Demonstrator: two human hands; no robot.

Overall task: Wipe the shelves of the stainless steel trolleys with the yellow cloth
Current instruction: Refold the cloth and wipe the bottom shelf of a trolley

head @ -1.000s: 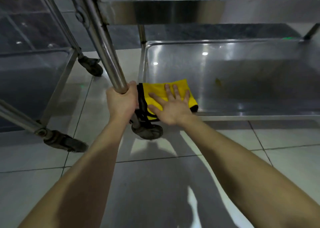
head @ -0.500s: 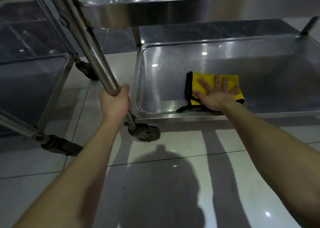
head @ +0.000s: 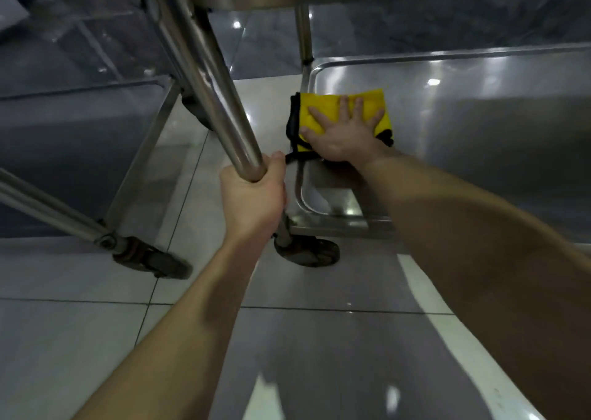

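Low over a tiled floor (head: 96, 339), the bottom shelf (head: 479, 138) of a stainless steel trolley is seen from above, with a yellow cloth (head: 323, 109) pressed flat against its left end. The cloth, folded and edged in black, is covered by the right hand (head: 343, 132), whose fingers are spread wide and laid flat on the fabric rather than closed around it. A black loop of the cloth's trim is draped over the shelf's raised left rim. The left hand (head: 252, 196) is wrapped tightly around the trolley's near upright post (head: 208, 77), the thumb curled over the tube just above the near corner of the shelf. Below that fist, a dark caster wheel (head: 308, 253) is planted on the floor. Ceiling lights are mirrored as bright spots in the polished shelf surface. A second trolley (head: 80, 151) is parked just beside the first on the left, its own lower shelf and a worn caster (head: 153, 261) partly in view. Both bare forearms are stretched forward from the bottom of the frame.
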